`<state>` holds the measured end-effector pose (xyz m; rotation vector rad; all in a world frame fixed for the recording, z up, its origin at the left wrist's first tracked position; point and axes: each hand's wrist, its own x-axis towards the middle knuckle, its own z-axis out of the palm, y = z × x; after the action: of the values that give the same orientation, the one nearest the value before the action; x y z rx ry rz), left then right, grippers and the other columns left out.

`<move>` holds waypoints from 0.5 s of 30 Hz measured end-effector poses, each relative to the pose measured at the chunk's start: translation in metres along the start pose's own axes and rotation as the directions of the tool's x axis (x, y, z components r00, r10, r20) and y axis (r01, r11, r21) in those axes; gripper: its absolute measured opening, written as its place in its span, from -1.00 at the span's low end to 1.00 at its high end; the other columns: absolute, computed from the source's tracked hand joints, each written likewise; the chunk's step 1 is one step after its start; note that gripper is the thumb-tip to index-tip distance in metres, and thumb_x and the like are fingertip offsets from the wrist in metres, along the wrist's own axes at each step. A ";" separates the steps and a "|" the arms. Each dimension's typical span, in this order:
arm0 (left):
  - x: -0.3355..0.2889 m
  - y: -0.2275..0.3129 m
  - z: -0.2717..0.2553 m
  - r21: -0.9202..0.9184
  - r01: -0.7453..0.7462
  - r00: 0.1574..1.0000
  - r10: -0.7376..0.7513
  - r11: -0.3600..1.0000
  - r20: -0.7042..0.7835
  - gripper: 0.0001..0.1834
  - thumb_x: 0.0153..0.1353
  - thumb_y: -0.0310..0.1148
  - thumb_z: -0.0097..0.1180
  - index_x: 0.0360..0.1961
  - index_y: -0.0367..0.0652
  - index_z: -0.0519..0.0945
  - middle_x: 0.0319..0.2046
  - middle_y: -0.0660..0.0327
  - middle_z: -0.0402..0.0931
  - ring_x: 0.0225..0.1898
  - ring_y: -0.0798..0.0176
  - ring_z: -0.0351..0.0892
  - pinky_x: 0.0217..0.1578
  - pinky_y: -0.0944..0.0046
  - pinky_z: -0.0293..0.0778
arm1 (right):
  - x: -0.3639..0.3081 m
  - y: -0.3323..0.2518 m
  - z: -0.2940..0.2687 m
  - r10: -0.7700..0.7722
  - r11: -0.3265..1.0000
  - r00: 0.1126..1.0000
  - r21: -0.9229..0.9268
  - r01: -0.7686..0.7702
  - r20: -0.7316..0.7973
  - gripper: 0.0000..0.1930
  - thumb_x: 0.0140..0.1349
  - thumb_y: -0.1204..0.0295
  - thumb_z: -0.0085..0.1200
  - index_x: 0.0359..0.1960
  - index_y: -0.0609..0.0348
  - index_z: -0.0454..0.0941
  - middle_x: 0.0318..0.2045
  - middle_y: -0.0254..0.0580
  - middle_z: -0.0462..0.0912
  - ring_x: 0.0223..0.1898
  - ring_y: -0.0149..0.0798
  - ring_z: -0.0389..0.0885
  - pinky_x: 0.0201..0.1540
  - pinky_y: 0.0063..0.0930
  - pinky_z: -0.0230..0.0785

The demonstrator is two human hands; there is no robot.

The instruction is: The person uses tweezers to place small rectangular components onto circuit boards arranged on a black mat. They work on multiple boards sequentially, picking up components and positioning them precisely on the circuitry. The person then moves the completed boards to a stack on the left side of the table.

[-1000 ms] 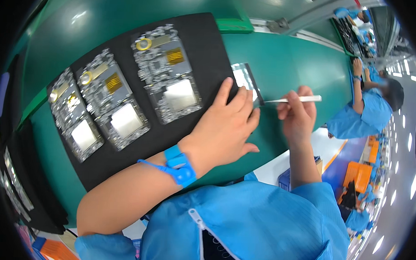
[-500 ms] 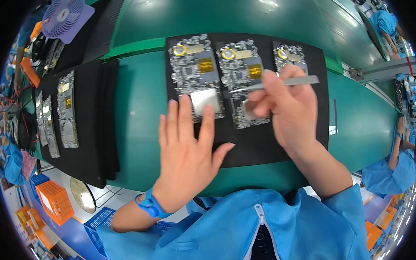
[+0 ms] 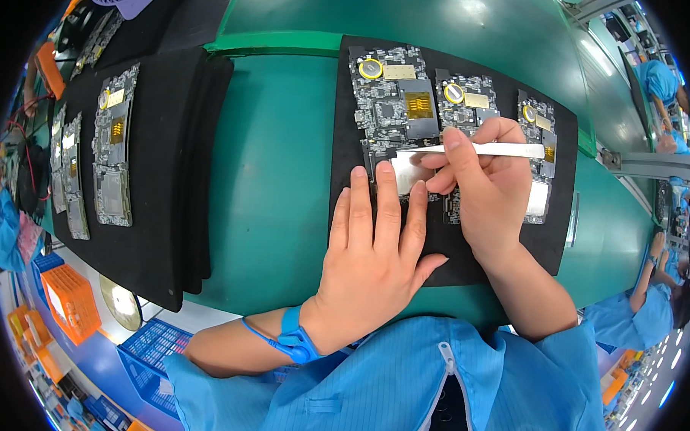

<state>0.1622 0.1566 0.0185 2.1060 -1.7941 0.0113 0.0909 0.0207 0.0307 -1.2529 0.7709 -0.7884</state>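
While the right hand [image 3: 492,192] is clamped on pale tweezers [image 3: 514,150] over a circuit board [image 3: 383,110] at the frame's upper centre, the left hand [image 3: 369,273] rests spread out at the board's lower end.

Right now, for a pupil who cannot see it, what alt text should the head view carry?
A right hand holds pale tweezers near a silver square on a circuit board, the left hand's fingertips at its lower part. Two other boards lie rightward on the same black mat; another mat with boards sits left.
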 end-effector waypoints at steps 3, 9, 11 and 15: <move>0.000 0.000 0.000 0.000 0.001 1.000 -0.001 1.000 0.021 -0.24 0.07 0.08 0.15 0.19 -0.24 0.41 0.15 -0.32 0.24 0.14 -0.42 0.26 0.05 -0.19 0.31 | 0.000 0.001 0.001 -0.029 0.999 1.000 -0.016 0.029 0.006 -0.78 0.27 0.55 0.05 -0.28 0.24 0.19 -0.50 -0.10 0.55 -0.49 -0.40 0.64 -0.56 -0.60 0.57; 0.001 -0.001 0.000 0.004 0.000 1.000 0.000 1.000 0.024 -0.25 0.07 0.08 0.14 0.18 -0.24 0.41 0.14 -0.31 0.25 0.14 -0.42 0.26 0.07 -0.21 0.29 | 0.000 0.001 0.001 -0.039 0.998 0.999 -0.046 0.040 0.013 -0.78 0.28 0.55 0.04 -0.27 0.24 0.19 -0.50 -0.10 0.55 -0.48 -0.41 0.64 -0.54 -0.61 0.56; 0.000 0.000 -0.001 0.012 0.012 1.000 -0.012 1.000 0.027 -0.25 0.06 0.08 0.15 0.18 -0.22 0.42 0.15 -0.30 0.24 0.14 -0.41 0.26 0.07 -0.20 0.28 | -0.001 0.001 0.002 -0.041 0.999 0.999 -0.036 0.041 0.007 -0.78 0.28 0.55 0.04 -0.27 0.24 0.19 -0.50 -0.11 0.55 -0.48 -0.41 0.64 -0.54 -0.61 0.56; 0.002 -0.002 -0.001 -0.025 0.013 1.000 -0.013 1.000 0.006 -0.25 -0.01 0.07 0.23 0.14 -0.17 0.46 0.18 -0.27 0.21 0.13 -0.34 0.26 0.05 -0.15 0.27 | 0.000 0.003 0.002 -0.045 0.999 0.999 -0.016 0.045 0.004 -0.78 0.27 0.56 0.04 -0.26 0.23 0.19 -0.49 -0.10 0.56 -0.48 -0.42 0.63 -0.54 -0.61 0.56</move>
<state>0.1650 0.1557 0.0193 2.1023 -1.7745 -0.0202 0.0926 0.0222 0.0276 -1.2892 0.7499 -0.8177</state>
